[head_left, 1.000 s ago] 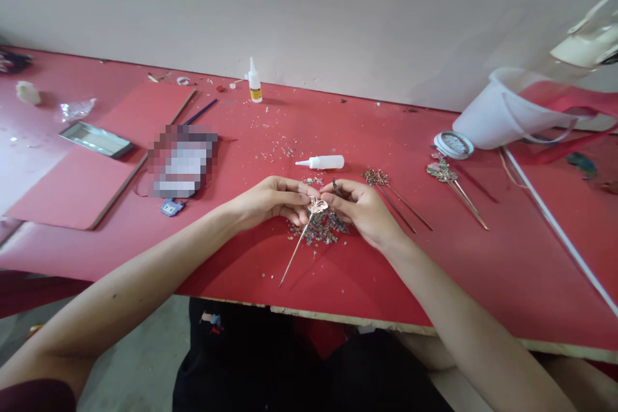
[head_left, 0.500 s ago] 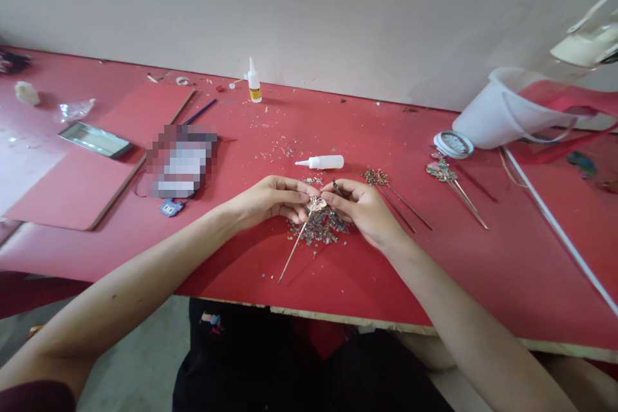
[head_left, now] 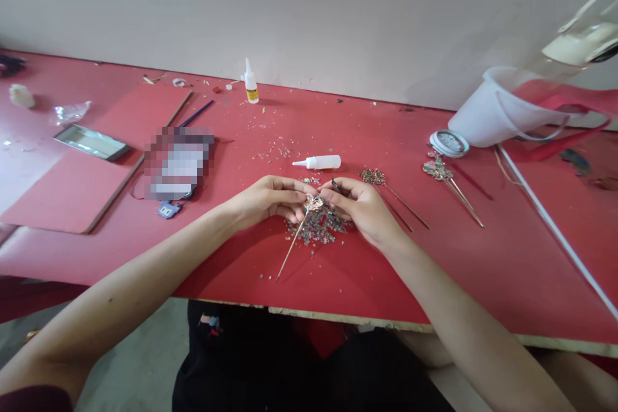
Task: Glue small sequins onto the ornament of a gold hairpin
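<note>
My left hand [head_left: 270,201] pinches the ornate head of a thin metal hair stick [head_left: 295,238], whose pin slants down toward the table's front edge. My right hand [head_left: 363,207] is closed beside that head, with a small dark tool [head_left: 337,185] poking out between its fingers. Both hands hover just above a heap of tiny coloured chips [head_left: 318,226] on the red table [head_left: 483,270]. A white squeeze bottle [head_left: 318,161] lies on its side just behind the hands.
Two more ornate hair sticks [head_left: 393,194] [head_left: 451,187] lie to the right, near a round tin [head_left: 448,142] and a tipped white bucket [head_left: 487,111]. A small glue bottle [head_left: 250,85] stands at the back. A red board [head_left: 91,167] with a metal tray [head_left: 91,141] lies left.
The hair stick's head has been turned slightly between my fingers, and its pin tip has drifted a little left. The camera has shifted slightly.
</note>
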`<move>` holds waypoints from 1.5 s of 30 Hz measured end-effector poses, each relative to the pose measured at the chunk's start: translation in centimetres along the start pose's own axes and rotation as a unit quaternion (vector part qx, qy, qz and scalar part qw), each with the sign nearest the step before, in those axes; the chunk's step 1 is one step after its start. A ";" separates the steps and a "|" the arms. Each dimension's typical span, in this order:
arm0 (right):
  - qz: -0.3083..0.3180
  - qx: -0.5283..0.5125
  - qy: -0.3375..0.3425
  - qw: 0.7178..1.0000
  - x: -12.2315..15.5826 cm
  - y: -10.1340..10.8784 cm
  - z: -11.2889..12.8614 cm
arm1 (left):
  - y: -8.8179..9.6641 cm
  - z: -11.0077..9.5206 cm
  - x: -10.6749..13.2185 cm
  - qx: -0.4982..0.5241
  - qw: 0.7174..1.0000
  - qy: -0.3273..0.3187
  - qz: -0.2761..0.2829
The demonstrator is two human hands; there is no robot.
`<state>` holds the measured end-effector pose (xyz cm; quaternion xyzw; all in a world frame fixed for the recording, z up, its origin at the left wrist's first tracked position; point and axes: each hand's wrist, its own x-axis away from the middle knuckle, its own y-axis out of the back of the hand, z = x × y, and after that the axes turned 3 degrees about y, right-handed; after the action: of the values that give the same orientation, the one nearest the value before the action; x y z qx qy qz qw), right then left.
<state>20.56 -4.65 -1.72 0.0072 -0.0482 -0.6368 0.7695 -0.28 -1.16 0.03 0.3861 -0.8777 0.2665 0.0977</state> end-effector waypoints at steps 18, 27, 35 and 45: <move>-0.053 0.432 0.226 0.871 -1.4 4.3 -1.2 | -0.2 0.0 -0.1 -0.009 0.999 -0.029 -0.045; -0.050 0.457 0.260 0.849 -4.7 3.9 -0.8 | 0.2 0.6 -0.3 -0.022 0.998 -0.050 -0.024; -0.079 0.299 0.202 0.929 -5.7 4.1 -1.3 | 0.7 1.0 -0.7 0.001 0.998 -0.062 -0.012; -0.096 0.027 0.198 0.975 -3.5 4.5 0.5 | 0.7 1.0 -0.8 -0.015 0.997 -0.070 -0.028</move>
<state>24.31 -0.28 -1.14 0.1587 0.0893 -0.6920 0.6986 -0.21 -0.86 -1.36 0.4268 -0.8751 0.2226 0.0495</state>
